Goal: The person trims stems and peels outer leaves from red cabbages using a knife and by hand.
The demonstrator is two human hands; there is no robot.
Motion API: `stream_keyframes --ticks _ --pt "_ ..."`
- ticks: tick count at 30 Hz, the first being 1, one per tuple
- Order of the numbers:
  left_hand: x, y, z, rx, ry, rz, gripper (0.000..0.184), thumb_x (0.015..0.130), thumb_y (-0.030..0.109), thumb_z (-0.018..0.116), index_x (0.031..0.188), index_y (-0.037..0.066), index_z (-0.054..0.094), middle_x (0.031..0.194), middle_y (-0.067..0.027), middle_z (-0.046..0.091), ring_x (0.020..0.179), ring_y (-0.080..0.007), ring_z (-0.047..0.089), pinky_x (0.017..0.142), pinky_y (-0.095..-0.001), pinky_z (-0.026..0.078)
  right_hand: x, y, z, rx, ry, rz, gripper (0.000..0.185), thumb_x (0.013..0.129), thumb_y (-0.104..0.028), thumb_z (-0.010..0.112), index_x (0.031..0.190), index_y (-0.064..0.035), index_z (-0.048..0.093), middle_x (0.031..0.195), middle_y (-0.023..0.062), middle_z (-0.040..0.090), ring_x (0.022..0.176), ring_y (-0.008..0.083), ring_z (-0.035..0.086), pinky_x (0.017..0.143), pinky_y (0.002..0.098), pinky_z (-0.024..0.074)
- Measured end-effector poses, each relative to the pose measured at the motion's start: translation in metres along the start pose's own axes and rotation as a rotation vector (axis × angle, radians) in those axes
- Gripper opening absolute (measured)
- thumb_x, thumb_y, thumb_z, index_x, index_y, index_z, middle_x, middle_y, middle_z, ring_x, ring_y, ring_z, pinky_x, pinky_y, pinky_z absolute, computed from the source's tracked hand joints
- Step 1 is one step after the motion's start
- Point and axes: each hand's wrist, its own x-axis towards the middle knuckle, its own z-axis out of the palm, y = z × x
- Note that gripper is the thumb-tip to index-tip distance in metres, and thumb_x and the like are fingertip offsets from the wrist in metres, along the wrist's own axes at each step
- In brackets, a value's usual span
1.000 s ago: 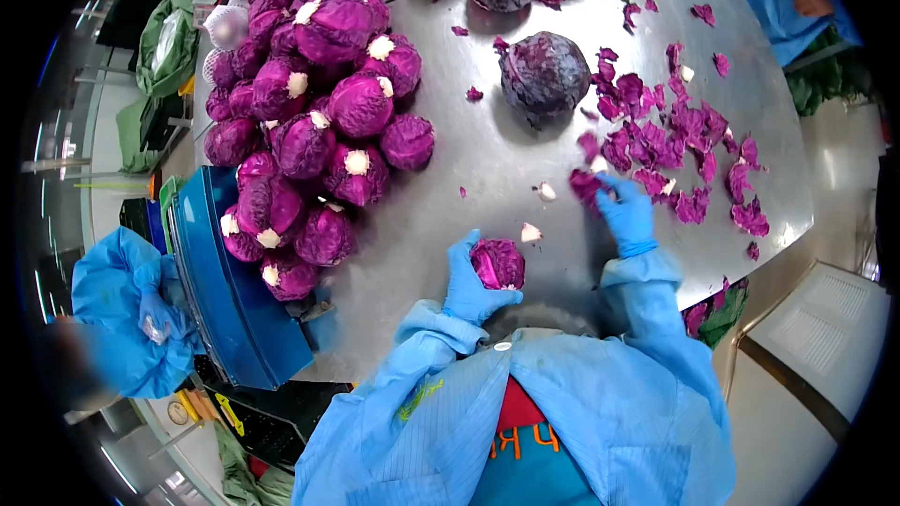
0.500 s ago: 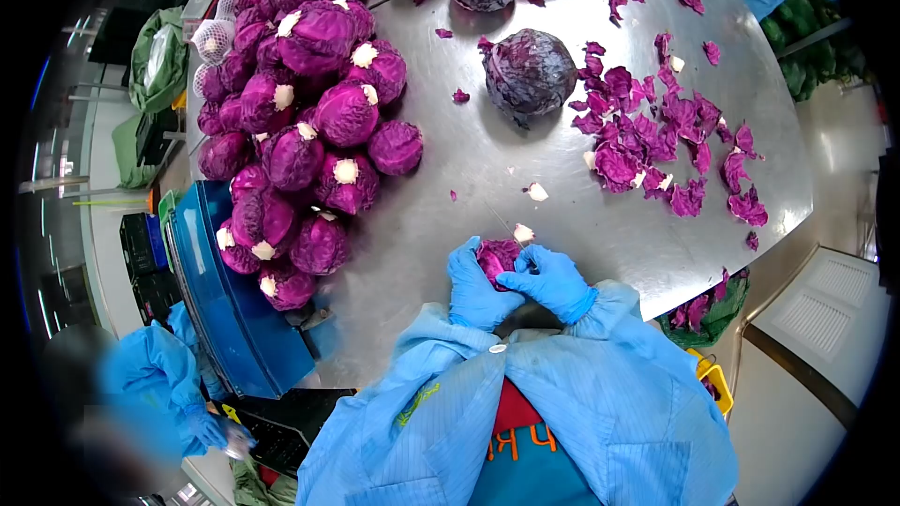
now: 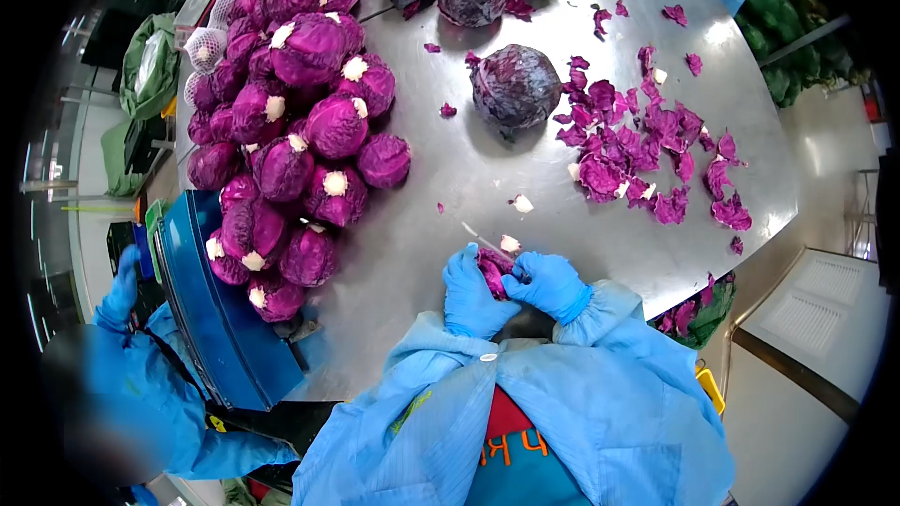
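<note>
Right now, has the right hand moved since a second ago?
Yes: measured against the loose leaves, the right hand went left and closer to the person, over to the small cabbage.

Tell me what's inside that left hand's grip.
The left hand holds a small purple cabbage; part of it shows beside the right hand. The rest, underside included, is covered and cannot be seen.

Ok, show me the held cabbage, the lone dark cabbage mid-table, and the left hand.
Held cabbage (image 3: 491, 274): head view, on its exposed purple side.
Dark cabbage (image 3: 516, 86): head view, on the middle of its rounded side.
Left hand (image 3: 475, 296): head view, on its gloved back.
</note>
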Motion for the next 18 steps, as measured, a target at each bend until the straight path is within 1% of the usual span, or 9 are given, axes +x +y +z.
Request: stream_keyframes --ticks 6,8,9,11,12,13,14,16,18 --pt "0.001 0.001 -0.009 0.004 -0.052 0.071 0.101 0.053 0.03 0.081 0.134 -0.002 0.031 0.125 -0.0222 0.041 0.114 -0.0391 0.041 0.098 -0.0485 0.037 0.004 0.001 -0.01 -0.109 0.024 -0.019 0.029 0.081 -0.038 0.064 0.079 -0.0093 0.062 0.073 0.0149 0.063 0.067 0.0351 0.063 0.062 0.0442 0.0512" --pt "-0.002 -0.016 -0.007 -0.103 -0.001 0.123 0.099 0.054 0.029 0.081 0.134 -0.001 0.032 0.126 -0.0214 0.041 0.115 -0.0383 0.042 0.099 -0.0479 0.038 0.012 0.042 -0.032 -0.086 0.235 0.069 0.026 0.08 -0.034 0.065 0.079 -0.0078 0.064 0.075 0.0169 0.064 0.069 0.0367 0.063 0.062 0.0446 0.0511" --pt "-0.003 -0.027 -0.011 -0.217 0.008 0.174 0.095 0.056 0.028 0.082 0.134 0.001 0.035 0.129 -0.0185 0.042 0.117 -0.0348 0.045 0.099 -0.0445 0.04 0.015 0.065 -0.051 -0.158 0.359 0.231 0.025 0.081 -0.032 0.066 0.08 -0.0074 0.066 0.075 0.0173 0.065 0.069 0.0358 0.064 0.061 0.043 0.051" --pt "-0.001 -0.06 -0.013 -0.579 -0.099 0.076 0.094 0.058 0.026 0.082 0.135 0.001 0.035 0.129 -0.0164 0.044 0.117 -0.0323 0.048 0.101 -0.0423 0.041 0.007 0.106 -0.102 -0.178 0.426 0.328 0.024 0.081 -0.032 0.07 0.086 -0.0077 0.068 0.072 0.0159 0.065 0.066 0.0294 0.065 0.061 0.0394 0.0503" --pt "-0.003 -0.071 -0.016 -0.76 -0.151 0.018 0.093 0.059 0.025 0.083 0.135 0.001 0.035 0.13 -0.0153 0.045 0.117 -0.0311 0.05 0.102 -0.0412 0.041 0.0 0.12 -0.119 -0.211 0.535 0.161 0.027 0.081 -0.034 0.072 0.091 -0.009 0.068 0.073 0.0123 0.065 0.065 0.0267 0.064 0.062 0.0384 0.0497" --pt "-0.002 -0.063 -0.03 -1.123 -0.258 -0.163 0.09 0.06 0.018 0.081 0.136 0.001 0.036 0.129 -0.0137 0.048 0.117 -0.0291 0.052 0.105 -0.0403 0.041 -0.005 0.114 -0.132 -0.336 0.572 0.346 0.032 0.08 -0.034 0.073 0.098 -0.0087 0.067 0.081 0.0098 0.067 0.071 0.0233 0.064 0.066 0.0361 0.0495" --pt "-0.001 -0.061 -0.035 -1.266 -0.284 -0.192 0.089 0.059 0.016 0.08 0.136 0.001 0.036 0.129 -0.014 0.049 0.118 -0.0292 0.052 0.105 -0.0407 0.041 -0.008 0.105 -0.139 -0.416 0.655 0.4 0.037 0.08 -0.033 0.074 0.106 -0.0081 0.065 0.09 0.0091 0.066 0.078 0.0213 0.063 0.069 0.0338 0.0493" --pt "0.004 -0.056 -0.039 -1.553 -0.344 -0.238 0.088 0.058 0.011 0.078 0.136 0.002 0.037 0.128 -0.0146 0.05 0.119 -0.0293 0.052 0.106 -0.0416 0.04 -0.012 0.097 -0.139 -0.182 0.745 0.44 0.038 0.081 -0.028 0.074 0.109 -0.0047 0.065 0.095 0.0077 0.066 0.083 0.0166 0.061 0.072 0.0307 0.0491" --pt "0.01 -0.048 -0.038 -1.666 -0.441 -0.221 0.087 0.058 0.013 0.075 0.136 0.002 0.038 0.13 -0.015 0.05 0.122 -0.03 0.051 0.107 -0.0432 0.04 -0.01 0.1 -0.113 0.344 0.702 0.24 0.039 0.083 -0.022 0.074 0.115 -0.0032 0.064 0.095 0.0035 0.065 0.083 0.0127 0.059 0.073 0.0292 0.0487"
